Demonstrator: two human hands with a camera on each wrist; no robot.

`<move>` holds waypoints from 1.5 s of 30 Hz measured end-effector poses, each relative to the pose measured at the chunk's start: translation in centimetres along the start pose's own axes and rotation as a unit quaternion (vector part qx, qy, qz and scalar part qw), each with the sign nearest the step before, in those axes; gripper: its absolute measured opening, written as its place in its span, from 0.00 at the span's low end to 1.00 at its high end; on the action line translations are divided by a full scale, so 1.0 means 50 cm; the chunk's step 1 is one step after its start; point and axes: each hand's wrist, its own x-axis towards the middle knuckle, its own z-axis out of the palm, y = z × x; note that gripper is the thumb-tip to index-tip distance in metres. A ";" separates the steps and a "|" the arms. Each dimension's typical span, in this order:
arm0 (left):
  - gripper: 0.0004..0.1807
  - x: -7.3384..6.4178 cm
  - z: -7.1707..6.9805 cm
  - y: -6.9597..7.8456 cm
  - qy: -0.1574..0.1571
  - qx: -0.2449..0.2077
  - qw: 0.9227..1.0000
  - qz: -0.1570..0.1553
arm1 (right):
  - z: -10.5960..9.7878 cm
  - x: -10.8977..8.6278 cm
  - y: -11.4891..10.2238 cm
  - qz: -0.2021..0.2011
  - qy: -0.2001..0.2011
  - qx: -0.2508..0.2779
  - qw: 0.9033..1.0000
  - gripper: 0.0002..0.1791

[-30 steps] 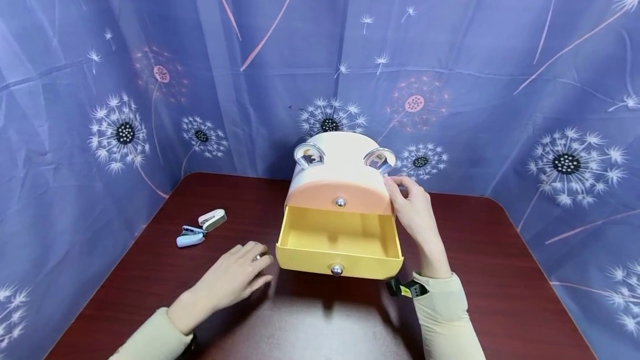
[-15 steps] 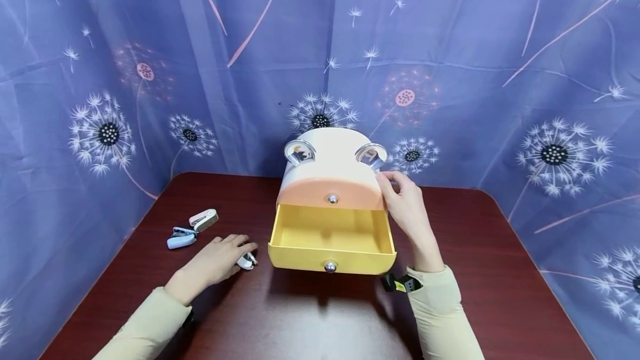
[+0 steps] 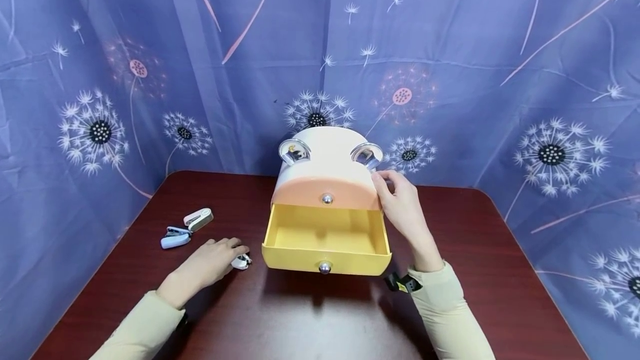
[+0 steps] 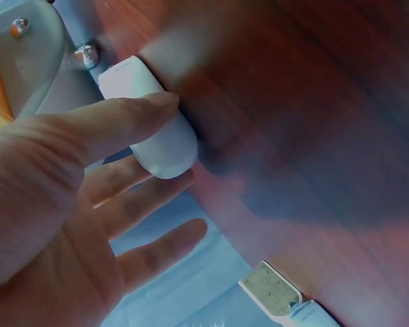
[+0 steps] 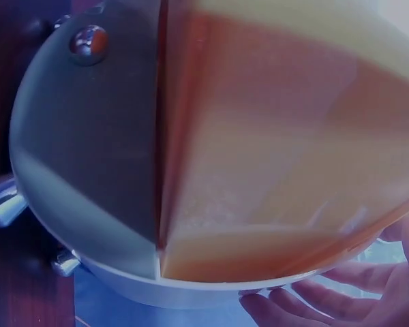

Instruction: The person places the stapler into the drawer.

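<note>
In the head view my left hand (image 3: 202,265) is at the left of the table, pinching a small white stapler (image 3: 240,262). The left wrist view shows the thumb across the white stapler (image 4: 165,151) with the index finger behind it; the other fingers are spread. A rounded white and peach drawer box (image 3: 327,176) stands at the middle back, with its yellow lower drawer (image 3: 325,260) pulled out and nothing inside. My right hand (image 3: 405,210) rests against the box's right side. Its fingertips touch the outer wall in the right wrist view.
Left of my left hand lie a pale stapler (image 3: 198,219) and a light-blue stapler (image 3: 175,238), close together on the dark red table (image 3: 475,271). Two shiny round cups (image 3: 295,152) stick up from the box top. Behind the table hangs a blue dandelion curtain (image 3: 260,93).
My left hand has moved left from beside the drawer, and the white stapler has come into view at its fingers. The right hand stays at the box. The head view has shifted slightly.
</note>
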 end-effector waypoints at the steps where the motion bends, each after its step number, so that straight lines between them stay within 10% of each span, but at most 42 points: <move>1: 0.23 -0.001 -0.001 0.000 -0.002 -0.003 1.000 -0.003 | 0.000 0.000 0.000 -0.001 -0.001 -0.001 1.000 0.26; 31: 0.22 -0.024 -0.020 -0.017 0.006 -0.032 0.999 -0.041 | -0.002 0.002 0.009 -0.023 -0.018 -0.018 0.999 0.25; 45: 0.23 -0.020 -0.206 -0.014 0.158 -0.020 0.986 -0.044 | -0.005 0.002 0.006 -0.019 -0.018 -0.014 1.000 0.25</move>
